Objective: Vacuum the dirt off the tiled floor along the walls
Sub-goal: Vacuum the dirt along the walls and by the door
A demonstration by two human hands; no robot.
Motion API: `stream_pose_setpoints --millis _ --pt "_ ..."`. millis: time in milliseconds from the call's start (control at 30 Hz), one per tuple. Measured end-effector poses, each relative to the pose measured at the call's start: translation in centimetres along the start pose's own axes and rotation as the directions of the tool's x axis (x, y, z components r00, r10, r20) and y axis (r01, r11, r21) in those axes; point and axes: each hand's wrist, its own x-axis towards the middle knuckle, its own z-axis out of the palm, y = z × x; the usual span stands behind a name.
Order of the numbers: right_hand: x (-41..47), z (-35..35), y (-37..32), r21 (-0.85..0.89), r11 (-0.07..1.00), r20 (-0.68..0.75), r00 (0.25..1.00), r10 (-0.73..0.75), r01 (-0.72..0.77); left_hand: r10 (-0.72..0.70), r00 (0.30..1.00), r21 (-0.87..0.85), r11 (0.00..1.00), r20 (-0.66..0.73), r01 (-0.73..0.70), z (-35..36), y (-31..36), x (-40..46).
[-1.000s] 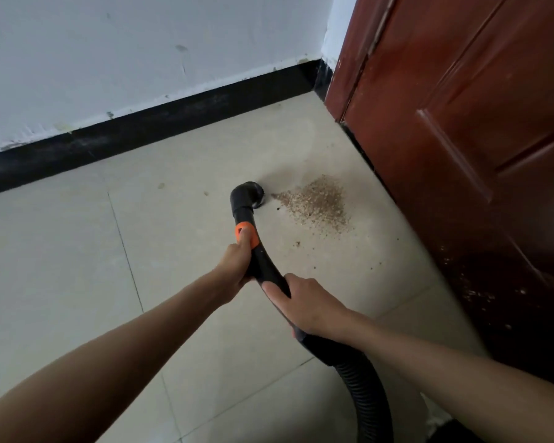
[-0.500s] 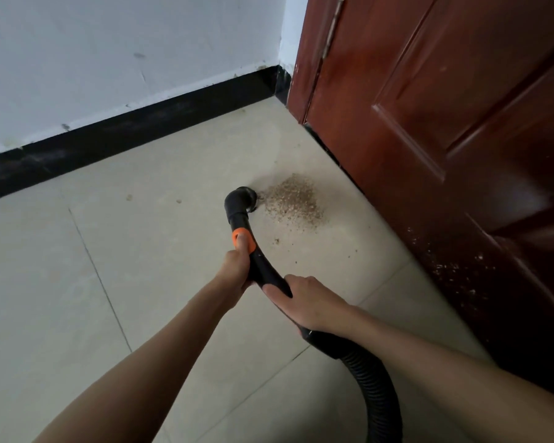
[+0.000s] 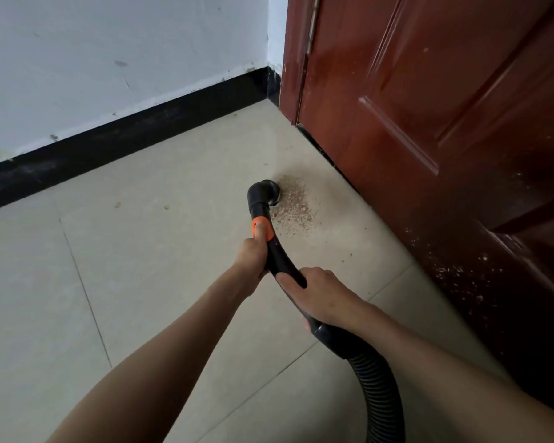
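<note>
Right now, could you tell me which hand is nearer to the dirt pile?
Left. The left hand grips the hose just behind the dirt pile; the right hand holds it farther back.

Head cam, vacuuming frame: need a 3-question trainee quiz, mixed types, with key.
1. True or false: the vacuum nozzle sits at the left edge of the dirt pile.
2. Which hand is nearer the orange band on the tube? A) left hand B) right hand C) neither
3. Fill in: the dirt pile lies on the tiled floor close to the brown ____.

Key: 1 true; 2 A; 3 door
</note>
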Motion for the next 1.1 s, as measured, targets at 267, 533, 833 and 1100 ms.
stream_pose_setpoints --millis 267,533,833,1100 --pt "3.6 -1.6 -0.1 0.051 0.998 -0.074 0.997 -0.018 0.022 0.037 0.999 0.031 0.999 -0.009 -0.037 1.4 3.0 3.1" --pt "3.6 -2.4 1.9 0.166 0.986 -0.133 0.991 0.009 0.013 0.051 0.998 0.166 0.985 0.033 -0.055 4.0 3.6 4.5" --pt "3.1 -2.9 2.5 0.170 0.984 -0.198 0.980 -0.026 0.061 0.138 0.990 0.189 0.972 0.012 -0.137 5.2 3.6 4.5" --pt "10.2 -5.2 -1.6 0.262 0.947 -0.235 0.964 -0.122 0.184 0.199 0.972 0.247 0.955 -0.129 -0.163 4.6 10.1 8.3"
